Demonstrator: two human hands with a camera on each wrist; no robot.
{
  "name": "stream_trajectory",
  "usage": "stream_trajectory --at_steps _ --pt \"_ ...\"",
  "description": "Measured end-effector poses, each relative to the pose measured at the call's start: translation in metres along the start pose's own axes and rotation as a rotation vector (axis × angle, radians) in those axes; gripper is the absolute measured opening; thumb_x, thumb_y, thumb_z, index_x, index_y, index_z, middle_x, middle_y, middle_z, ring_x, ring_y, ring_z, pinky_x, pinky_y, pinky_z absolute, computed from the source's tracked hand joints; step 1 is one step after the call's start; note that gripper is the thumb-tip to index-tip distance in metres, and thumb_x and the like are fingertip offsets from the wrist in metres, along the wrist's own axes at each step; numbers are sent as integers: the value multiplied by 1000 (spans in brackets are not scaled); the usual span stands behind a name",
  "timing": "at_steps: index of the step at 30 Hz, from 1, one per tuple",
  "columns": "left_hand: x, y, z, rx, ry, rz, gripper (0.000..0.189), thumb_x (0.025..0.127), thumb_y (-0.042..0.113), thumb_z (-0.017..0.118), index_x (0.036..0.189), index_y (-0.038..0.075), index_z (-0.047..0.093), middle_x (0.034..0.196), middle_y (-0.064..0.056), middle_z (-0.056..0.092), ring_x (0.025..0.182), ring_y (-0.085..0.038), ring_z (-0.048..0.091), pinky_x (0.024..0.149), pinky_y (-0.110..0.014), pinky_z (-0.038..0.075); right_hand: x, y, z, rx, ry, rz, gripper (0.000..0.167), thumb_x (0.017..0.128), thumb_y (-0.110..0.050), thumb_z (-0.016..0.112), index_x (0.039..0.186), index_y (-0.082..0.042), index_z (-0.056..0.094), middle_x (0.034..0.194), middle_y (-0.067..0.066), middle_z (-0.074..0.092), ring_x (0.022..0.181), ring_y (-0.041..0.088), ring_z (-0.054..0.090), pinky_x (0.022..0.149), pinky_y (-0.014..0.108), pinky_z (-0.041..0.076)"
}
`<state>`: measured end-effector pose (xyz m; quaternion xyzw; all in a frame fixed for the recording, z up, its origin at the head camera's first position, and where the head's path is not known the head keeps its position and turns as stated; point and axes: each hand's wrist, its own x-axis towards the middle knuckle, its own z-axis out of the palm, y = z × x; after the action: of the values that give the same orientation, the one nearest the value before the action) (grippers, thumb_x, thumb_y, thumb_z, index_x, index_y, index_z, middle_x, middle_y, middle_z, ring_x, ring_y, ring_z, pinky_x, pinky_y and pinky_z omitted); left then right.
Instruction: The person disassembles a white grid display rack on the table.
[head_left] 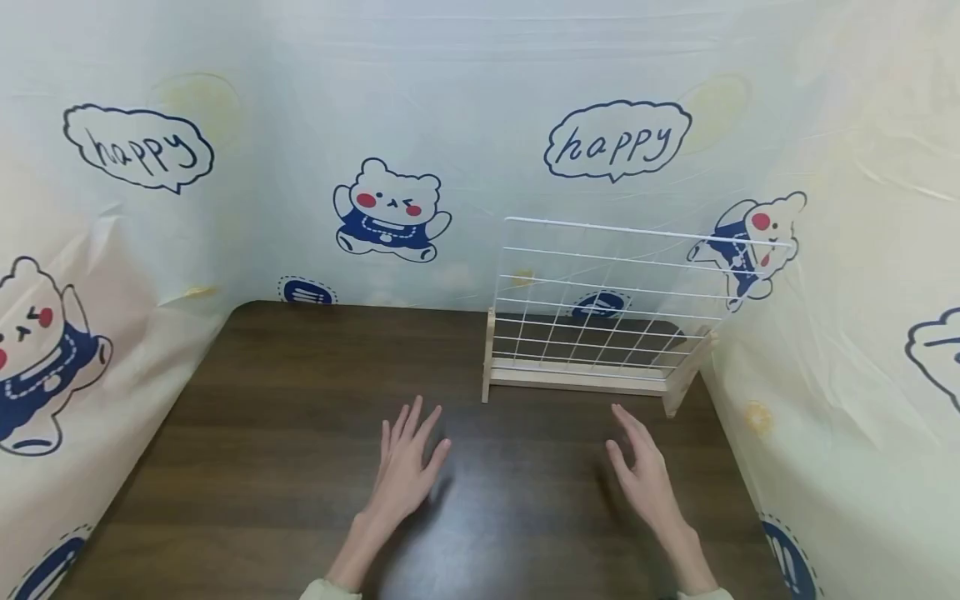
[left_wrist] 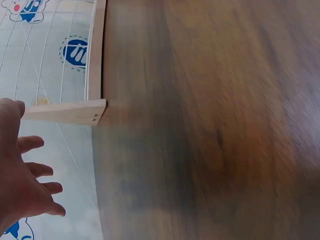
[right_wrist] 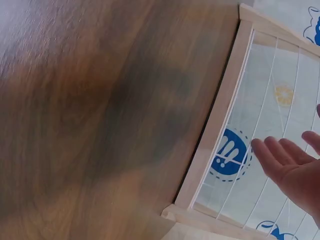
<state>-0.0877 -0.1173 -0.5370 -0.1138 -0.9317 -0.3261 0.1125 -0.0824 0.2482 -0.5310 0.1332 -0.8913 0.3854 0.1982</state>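
A white wire grid rack (head_left: 600,333) with a pale wooden base stands upright near the back right of the dark wooden table (head_left: 300,467). My left hand (head_left: 405,471) hovers over the table, in front of the rack and to its left, fingers spread and holding nothing. Over the table in front of the rack's right half, my right hand (head_left: 643,475) has its fingers extended and nothing in its grasp. Both hands are apart from the rack in the head view. The wooden base (right_wrist: 220,120) also shows in the right wrist view, beside the right hand (right_wrist: 295,170).
A pale cloth (head_left: 480,100) printed with cartoon bears and the word "happy" hangs behind the table and along both sides. The rack's wooden feet (head_left: 678,387) rest close to the table's right edge.
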Motion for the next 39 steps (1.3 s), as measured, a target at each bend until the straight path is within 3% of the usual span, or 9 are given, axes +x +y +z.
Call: stream_trajectory --at_steps 8,13,21,27,29,34,39 --pt "27 18 7 -142 56 55 51 96 20 61 143 7 46 149 -19 37 135 -38 35 111 -57 24 10 10 -13 42 88 -21 48 87 12 61 133 0 54 125 18 57 108 34 57 94 8 38" --pt "48 31 8 -256 87 44 48 97 15 59 142 6 46 143 -15 46 130 -33 42 105 -54 36 22 19 -21 82 127 3 42 88 13 61 129 3 57 117 17 61 105 25 58 87 8 43" --pt "86 44 8 -370 115 100 49 96 6 57 142 -1 42 137 -17 50 126 -31 45 104 -49 37 46 26 -48 81 192 0 39 87 13 62 124 3 60 113 19 65 97 34 62 80 6 44" --pt "113 44 1 -372 130 161 47 95 4 56 140 -2 43 130 -20 53 121 -32 49 101 -48 40 63 32 -69 31 230 23 33 90 10 59 123 5 60 112 20 65 96 23 61 81 8 44" --pt "123 45 -2 -380 140 187 45 95 3 56 138 -3 44 128 -20 54 118 -33 50 100 -47 41 68 34 -75 44 230 46 33 91 9 57 124 6 58 113 23 64 98 22 61 83 8 44" --pt "148 59 -12 -409 168 247 41 94 1 56 134 -5 47 125 -20 55 113 -33 53 99 -41 44 83 37 -97 78 173 169 38 98 1 50 136 7 46 123 28 56 112 35 55 93 12 42" --pt "166 76 -19 -469 174 208 40 94 1 56 132 -4 48 125 -20 55 112 -32 55 98 -41 46 98 39 -112 76 159 257 44 100 -4 46 142 6 37 129 27 53 117 41 52 101 29 44"
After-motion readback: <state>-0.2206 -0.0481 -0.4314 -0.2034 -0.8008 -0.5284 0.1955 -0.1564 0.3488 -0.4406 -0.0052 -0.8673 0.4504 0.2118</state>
